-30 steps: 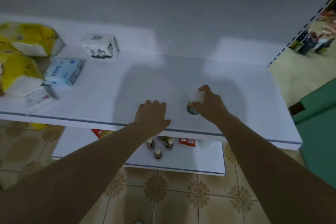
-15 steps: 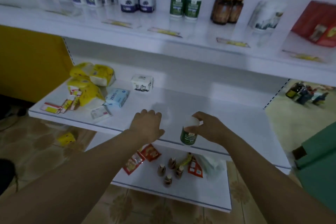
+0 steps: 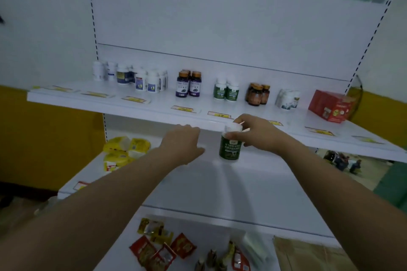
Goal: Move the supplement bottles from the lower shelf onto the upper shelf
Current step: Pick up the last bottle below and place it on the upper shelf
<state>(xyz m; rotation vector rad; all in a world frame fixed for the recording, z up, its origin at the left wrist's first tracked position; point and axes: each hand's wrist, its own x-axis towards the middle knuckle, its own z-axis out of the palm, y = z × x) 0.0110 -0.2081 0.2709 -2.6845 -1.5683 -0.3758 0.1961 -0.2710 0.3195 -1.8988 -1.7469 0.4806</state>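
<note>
- Clamped around the white cap and neck of a green-labelled supplement bottle (image 3: pixel 230 146), the right hand (image 3: pixel 256 132) holds it upright in the air; the fingers wrap the cap, and the label and base hang clear below them.
- That bottle sits just in front of and slightly below the front lip of the upper shelf (image 3: pixel 154 106), above the white shelf beneath, touching neither.
- Beside it, the left hand (image 3: pixel 184 142) is loosely curled with knuckles up and nothing in it; whether its fingertips touch the shelf edge cannot be told.
- Label print on the held bottle is too blurred to read.
- On the upper shelf stand two matching green bottles (image 3: pixel 225 92), purple bottles (image 3: pixel 188 83), amber bottles (image 3: pixel 257 94), white bottles (image 3: pixel 136 78) and a red box (image 3: pixel 331 105); yellow price tags lie along its front.
- Yellow packets (image 3: pixel 123 152) on the middle shelf are partly hidden by the left forearm.
- Red sachets (image 3: pixel 158 251) and small dark bottles (image 3: pixel 212 258) on the lowest shelf are cut off by the bottom edge.
</note>
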